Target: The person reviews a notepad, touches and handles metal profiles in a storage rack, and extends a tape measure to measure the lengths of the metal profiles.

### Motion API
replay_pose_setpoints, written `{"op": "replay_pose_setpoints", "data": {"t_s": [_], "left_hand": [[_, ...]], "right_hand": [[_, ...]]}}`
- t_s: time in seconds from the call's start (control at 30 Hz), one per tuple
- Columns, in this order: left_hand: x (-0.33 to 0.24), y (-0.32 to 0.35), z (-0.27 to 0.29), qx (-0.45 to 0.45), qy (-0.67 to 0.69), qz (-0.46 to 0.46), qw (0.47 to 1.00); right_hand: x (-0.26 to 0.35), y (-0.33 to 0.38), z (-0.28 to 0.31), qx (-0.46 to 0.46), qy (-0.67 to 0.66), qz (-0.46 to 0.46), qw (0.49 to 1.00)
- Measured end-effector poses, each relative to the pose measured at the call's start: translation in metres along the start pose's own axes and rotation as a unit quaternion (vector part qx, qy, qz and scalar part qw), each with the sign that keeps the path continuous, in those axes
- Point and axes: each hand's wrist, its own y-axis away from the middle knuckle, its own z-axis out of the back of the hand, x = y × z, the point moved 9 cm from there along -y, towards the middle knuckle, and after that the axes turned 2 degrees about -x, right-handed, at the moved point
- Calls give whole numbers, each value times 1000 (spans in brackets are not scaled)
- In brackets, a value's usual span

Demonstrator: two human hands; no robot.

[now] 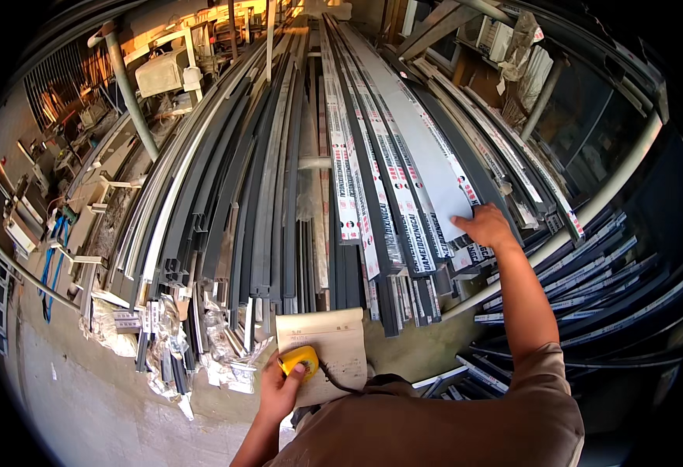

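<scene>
Tape measure is sitting clamped in the left hand, over the left edge of a notepad. Well beyond, the right hand is touching a wide pale profile near the front edge of a stack; whether it is gripping is unclear.

At my remote station, I find the writing on the notepad too small to read, and the yellow tape measure conceals part of its page. Some fingers of the left hand lie hidden, and the lower edge cuts off the left forearm; the far ends of the long bars are too small for me to resolve.
</scene>
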Motion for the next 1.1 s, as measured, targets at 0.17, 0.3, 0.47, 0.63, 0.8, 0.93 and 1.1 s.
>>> {"op": "replay_pose_setpoints", "data": {"t_s": [0.17, 0.3, 0.47, 0.63, 0.8, 0.93, 1.1], "left_hand": [[25, -10, 10, -38, 21, 39, 998], [33, -8, -5, -2, -6, 43, 999], [11, -16, -23, 48, -80, 0, 996], [7, -9, -20, 55, -77, -15, 995], [23, 10, -5, 30, -11, 26, 999], [30, 18, 10, 22, -19, 48, 998], [29, 16, 11, 4, -3, 49, 999]], "right_hand": [[9, -5, -6, -129, -61, 41, 989], [12, 5, -8, -109, -55, 38, 992], [62, 33, -11, -170, -51, 91, 980], [101, 50, -1, -275, -102, 86, 952], [104, 50, 16, -287, -236, 109, 922], [137, 63, 7, -312, -234, 98, 915], [171, 99, 1, -347, -260, 118, 893]]}}
